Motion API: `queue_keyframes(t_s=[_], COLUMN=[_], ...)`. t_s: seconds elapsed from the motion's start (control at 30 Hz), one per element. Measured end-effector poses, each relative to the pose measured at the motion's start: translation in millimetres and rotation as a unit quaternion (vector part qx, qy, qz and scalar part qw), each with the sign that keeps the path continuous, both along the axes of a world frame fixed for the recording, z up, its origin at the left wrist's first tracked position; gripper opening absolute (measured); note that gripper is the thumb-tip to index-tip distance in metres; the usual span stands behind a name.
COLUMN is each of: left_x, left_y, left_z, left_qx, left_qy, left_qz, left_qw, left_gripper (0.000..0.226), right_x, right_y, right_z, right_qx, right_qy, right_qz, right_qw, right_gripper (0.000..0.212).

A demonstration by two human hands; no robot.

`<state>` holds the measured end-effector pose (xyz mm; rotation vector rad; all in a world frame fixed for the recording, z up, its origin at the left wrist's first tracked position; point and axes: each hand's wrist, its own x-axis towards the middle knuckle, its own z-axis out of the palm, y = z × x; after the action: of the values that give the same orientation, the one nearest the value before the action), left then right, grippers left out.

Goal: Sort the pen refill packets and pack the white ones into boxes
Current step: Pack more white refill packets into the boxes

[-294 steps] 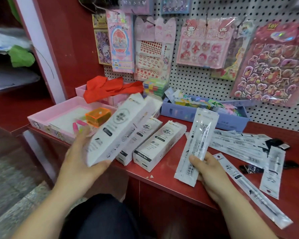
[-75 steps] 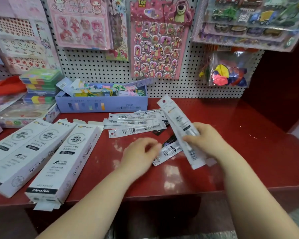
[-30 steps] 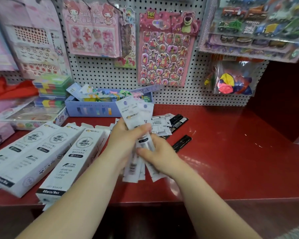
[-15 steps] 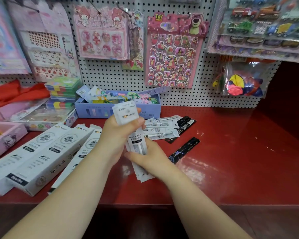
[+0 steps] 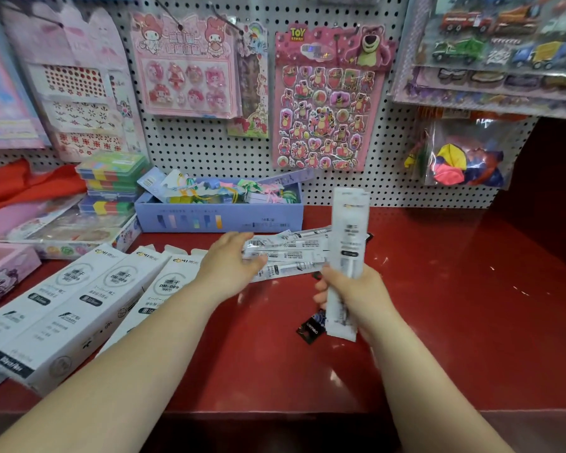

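Head view: the right hand (image 5: 352, 297) holds a bundle of white packets (image 5: 349, 230) upright, fingers clamped round its lower half. The left hand (image 5: 229, 264) reaches to the loose pile (image 5: 291, 253) on the tabletop (image 5: 455, 305); whether its fingers pinch a packet, I cannot tell. A black packet (image 5: 311, 326) lies under the right hand. White boxes (image 5: 79, 305) lie at the left, and a blue box (image 5: 219, 219) stands against the pegboard (image 5: 203, 142).

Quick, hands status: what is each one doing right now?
Left hand: open, fingers straight, at the ends of the loose packets.
Right hand: closed on the white packets, holding them upright.
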<state>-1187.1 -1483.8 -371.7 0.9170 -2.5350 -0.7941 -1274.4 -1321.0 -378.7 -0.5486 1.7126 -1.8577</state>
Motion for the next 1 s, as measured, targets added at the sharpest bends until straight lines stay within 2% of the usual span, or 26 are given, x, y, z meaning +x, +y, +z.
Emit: queue_keyframes(t_s=[0.1, 0.23, 0.37, 0.57, 0.67, 0.77, 0.9, 1.0], left_x=[-18, -38, -50, -63, -63, -61, -52, -41], left_y=[-7, -12, -11, -5, 0, 3, 2, 2], left_z=[-4, -8, -18, -27, -32, -36, -25, -17], left_qx=[-0.069, -0.056, -0.068, -0.082, -0.060, -0.036, 0.019, 0.040], left_qy=[-0.110, -0.180, -0.211, -0.105, -0.048, -0.012, -0.023, -0.031], left_qz=[-0.002, -0.030, -0.074, -0.176, -0.212, -0.233, -0.248, -0.253], left_qw=[0.992, 0.982, 0.972, 0.975, 0.974, 0.972, 0.968, 0.966], left_gripper=[0.076, 0.092, 0.086, 0.054, 0.047, 0.052, 0.076, 0.078], right_x=[-13, -21, -27, -36, -42, -45, -47, -49], right_y=[7, 10, 13, 20, 25, 32, 45, 46], right_z=[-3, -7, -8, -9, -8, -1, 10, 12], right_qx=[-0.002, 0.007, 0.008, 0.012, 0.024, 0.057, 0.131, 0.139], right_qy=[0.003, 0.003, -0.006, -0.013, -0.012, -0.018, -0.024, -0.008], right_qz=[-0.025, -0.029, -0.037, -0.066, -0.083, -0.066, 0.018, -0.016], right_qw=[1.000, 1.000, 0.999, 0.998, 0.996, 0.996, 0.991, 0.990], right_gripper=[0.012, 0.011, 0.011, 0.011, 0.008, 0.007, 0.003, 0.005])
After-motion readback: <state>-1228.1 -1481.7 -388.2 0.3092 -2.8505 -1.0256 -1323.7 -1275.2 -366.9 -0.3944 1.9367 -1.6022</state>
